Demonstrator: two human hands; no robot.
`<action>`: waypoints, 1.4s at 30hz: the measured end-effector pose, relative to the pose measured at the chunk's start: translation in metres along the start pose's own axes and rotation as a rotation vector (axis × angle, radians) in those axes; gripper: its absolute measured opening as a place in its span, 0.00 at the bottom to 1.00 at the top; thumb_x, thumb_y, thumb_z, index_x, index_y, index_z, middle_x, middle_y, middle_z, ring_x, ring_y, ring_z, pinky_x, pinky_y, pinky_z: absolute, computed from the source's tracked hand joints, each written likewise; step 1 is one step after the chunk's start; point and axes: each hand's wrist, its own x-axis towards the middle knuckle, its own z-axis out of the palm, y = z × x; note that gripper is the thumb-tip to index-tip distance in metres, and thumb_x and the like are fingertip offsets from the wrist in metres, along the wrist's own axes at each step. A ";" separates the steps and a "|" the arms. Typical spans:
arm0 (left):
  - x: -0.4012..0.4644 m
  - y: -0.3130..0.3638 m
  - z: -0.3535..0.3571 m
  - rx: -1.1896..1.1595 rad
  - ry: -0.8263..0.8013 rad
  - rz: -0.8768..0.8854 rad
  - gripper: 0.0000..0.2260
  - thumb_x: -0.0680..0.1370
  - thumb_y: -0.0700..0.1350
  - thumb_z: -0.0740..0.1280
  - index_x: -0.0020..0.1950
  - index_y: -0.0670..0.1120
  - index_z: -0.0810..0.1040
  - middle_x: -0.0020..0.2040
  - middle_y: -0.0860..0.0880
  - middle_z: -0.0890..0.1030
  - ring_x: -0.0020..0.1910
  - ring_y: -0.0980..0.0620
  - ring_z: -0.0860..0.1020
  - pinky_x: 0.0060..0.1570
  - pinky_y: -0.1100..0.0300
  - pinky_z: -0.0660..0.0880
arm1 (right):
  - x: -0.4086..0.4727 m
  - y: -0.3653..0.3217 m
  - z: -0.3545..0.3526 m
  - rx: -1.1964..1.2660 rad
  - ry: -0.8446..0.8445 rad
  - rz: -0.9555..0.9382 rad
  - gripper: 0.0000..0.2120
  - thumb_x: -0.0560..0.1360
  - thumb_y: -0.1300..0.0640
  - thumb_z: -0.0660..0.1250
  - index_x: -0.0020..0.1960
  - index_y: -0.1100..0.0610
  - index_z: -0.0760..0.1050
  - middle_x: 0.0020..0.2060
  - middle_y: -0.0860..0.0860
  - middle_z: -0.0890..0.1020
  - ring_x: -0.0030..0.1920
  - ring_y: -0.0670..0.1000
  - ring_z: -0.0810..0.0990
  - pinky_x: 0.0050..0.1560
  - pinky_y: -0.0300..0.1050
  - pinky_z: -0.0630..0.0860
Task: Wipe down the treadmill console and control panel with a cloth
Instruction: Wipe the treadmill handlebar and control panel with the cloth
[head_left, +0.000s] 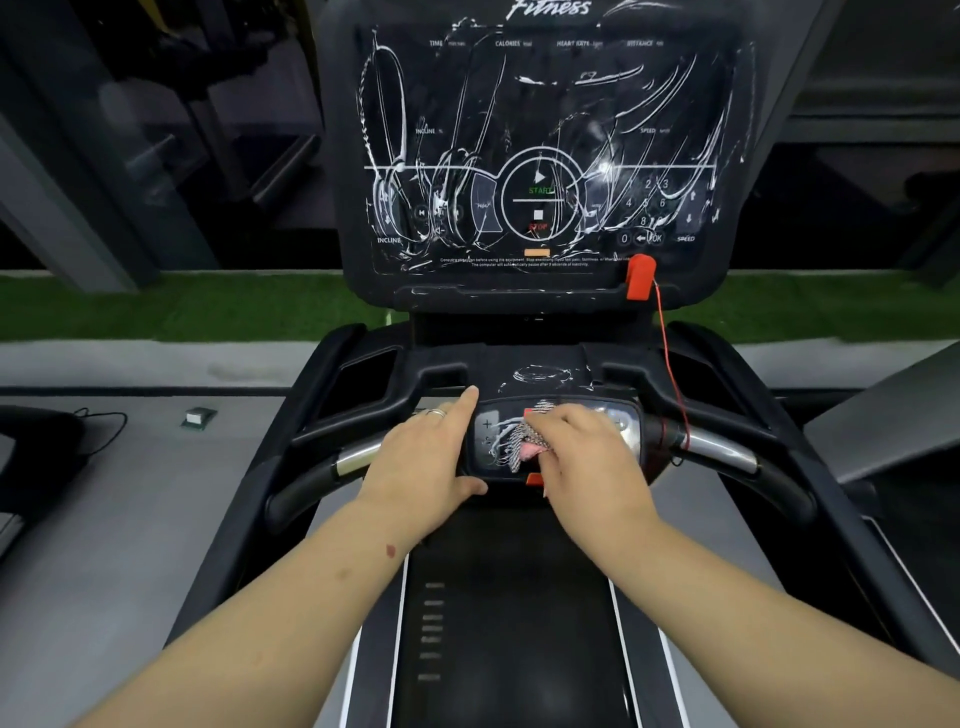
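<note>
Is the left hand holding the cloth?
No, the right hand holds the cloth; the left hand rests on the panel.

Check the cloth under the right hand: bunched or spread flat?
Bunched. The grey-and-pink woven cloth sits crumpled under the right hand, pressed on the small black handlebar control panel.

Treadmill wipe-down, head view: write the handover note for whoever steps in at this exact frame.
Right hand grips the cloth on the small control panel between the handlebars.
Left hand rests open on the panel's left edge, steadying it.
Done: nothing looks finished; white streaks cover the console screen and the ledge above the panel.
Left: finish the panel, then wipe screen and ledge. Red safety clip hangs at the console's lower right.
</note>
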 end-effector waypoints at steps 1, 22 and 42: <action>0.000 0.000 0.000 -0.002 -0.002 -0.001 0.51 0.71 0.59 0.78 0.84 0.51 0.49 0.73 0.48 0.73 0.71 0.47 0.71 0.69 0.53 0.69 | -0.001 -0.001 0.002 -0.007 -0.013 -0.031 0.19 0.74 0.68 0.68 0.62 0.54 0.81 0.54 0.49 0.81 0.54 0.58 0.77 0.52 0.53 0.79; 0.001 -0.002 0.000 0.023 0.011 0.001 0.50 0.71 0.60 0.77 0.83 0.53 0.49 0.74 0.49 0.72 0.70 0.47 0.72 0.66 0.53 0.71 | 0.005 0.007 -0.011 -0.046 -0.123 -0.158 0.16 0.74 0.66 0.70 0.59 0.54 0.83 0.52 0.49 0.83 0.53 0.57 0.76 0.55 0.52 0.77; 0.003 -0.007 0.002 0.025 0.008 0.020 0.51 0.70 0.60 0.78 0.83 0.53 0.49 0.75 0.50 0.72 0.71 0.48 0.71 0.68 0.52 0.70 | 0.006 0.002 -0.005 -0.081 -0.018 -0.221 0.22 0.70 0.71 0.68 0.58 0.52 0.83 0.56 0.45 0.84 0.47 0.58 0.78 0.52 0.50 0.79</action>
